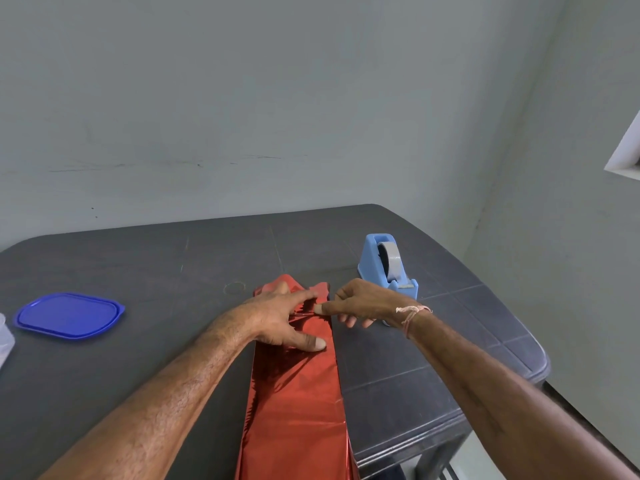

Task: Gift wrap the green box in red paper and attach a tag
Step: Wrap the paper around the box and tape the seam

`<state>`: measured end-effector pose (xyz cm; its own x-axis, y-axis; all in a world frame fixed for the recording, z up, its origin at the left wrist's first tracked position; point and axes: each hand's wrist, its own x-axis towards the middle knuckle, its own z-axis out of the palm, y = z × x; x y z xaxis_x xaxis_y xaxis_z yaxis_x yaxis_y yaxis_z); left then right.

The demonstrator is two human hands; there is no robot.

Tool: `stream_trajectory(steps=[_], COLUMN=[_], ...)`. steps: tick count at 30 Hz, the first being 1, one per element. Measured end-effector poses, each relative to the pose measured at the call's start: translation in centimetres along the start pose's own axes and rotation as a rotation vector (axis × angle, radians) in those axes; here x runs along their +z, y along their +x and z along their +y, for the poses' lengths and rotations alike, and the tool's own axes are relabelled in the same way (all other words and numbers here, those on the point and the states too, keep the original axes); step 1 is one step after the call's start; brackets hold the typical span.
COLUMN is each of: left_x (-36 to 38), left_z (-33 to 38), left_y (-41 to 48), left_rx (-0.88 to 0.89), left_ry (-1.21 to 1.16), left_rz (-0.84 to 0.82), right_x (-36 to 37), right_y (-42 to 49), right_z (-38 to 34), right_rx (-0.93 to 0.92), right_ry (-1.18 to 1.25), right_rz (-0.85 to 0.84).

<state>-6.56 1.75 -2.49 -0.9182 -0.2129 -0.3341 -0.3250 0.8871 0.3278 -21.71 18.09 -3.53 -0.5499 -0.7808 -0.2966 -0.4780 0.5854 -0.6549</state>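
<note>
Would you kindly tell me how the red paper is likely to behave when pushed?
The red paper looks glossy, so probably slippery on the table. Its wrinkles under the left hand suggest it is thin, light and creases easily. Lifted alone, it would likely flop.

Your paper (298,393) is a metallic red, bright orange-red where light catches it and dark crimson in the creases. Your table (138,271) is charcoal grey, crossed by faint lines in a square grid. The lid (69,315) is deep royal blue, the tape dispenser (367,263) a pale sky blue (its roll (394,265) is grey). The thread (414,310) round your right wrist is pinkish cream, the wall (277,98) a pale grey-green.
</note>
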Motion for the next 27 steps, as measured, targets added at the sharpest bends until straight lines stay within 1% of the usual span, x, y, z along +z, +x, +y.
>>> stream_trajectory(steps=[6,10,12,14,17,19,20,21,23,25,27], left_x=[0.1,-0.3,-0.7,-0.5,0.9,2.3,2.9,3.3,3.7,3.6,3.4], left_z=[-0.3,-0.7,-0.9,-0.8,-0.3,-0.2,-0.3,-0.5,-0.8,-0.6,-0.4], left_y=[0.2,-0.1,-0.1,0.3,0.8,1.2,1.3,1.3,1.1,0.8,0.7], left_rx=[0.007,0.041,0.055,0.058,0.022,0.079,0.126,0.159,0.152,0.121,0.098], left_ry=[-0.027,-0.112,-0.17,-0.218,-0.09,-0.108,-0.144,-0.171,-0.161,-0.058,0.042], left_rz=[0.027,0.027,0.06,0.187,0.455,0.589,0.625,0.623,0.525,0.419,0.371], right_x=[-0.3,-0.2,-0.2,-0.2,-0.1,0.0,0.1,0.1,0.2,0.3,0.2], right_y=[-0.5,-0.7,-0.7,-0.6,-0.3,-0.1,0.0,0.0,0.2,0.3,0.3], right_z=[0.5,0.5,0.5,0.4,0.4,0.6,0.7,0.9,1.2,1.3,1.4], right_rx=[-0.029,-0.046,-0.052,-0.048,-0.041,-0.038,-0.037,-0.035,-0.035,-0.036,-0.044], right_ry=[0.099,0.12,0.116,0.113,0.116,0.134,0.149,0.163,0.181,0.197,0.213], right_rz=[-0.06,-0.058,-0.06,-0.065,-0.07,-0.067,-0.063,-0.06,-0.059,-0.063,-0.072])
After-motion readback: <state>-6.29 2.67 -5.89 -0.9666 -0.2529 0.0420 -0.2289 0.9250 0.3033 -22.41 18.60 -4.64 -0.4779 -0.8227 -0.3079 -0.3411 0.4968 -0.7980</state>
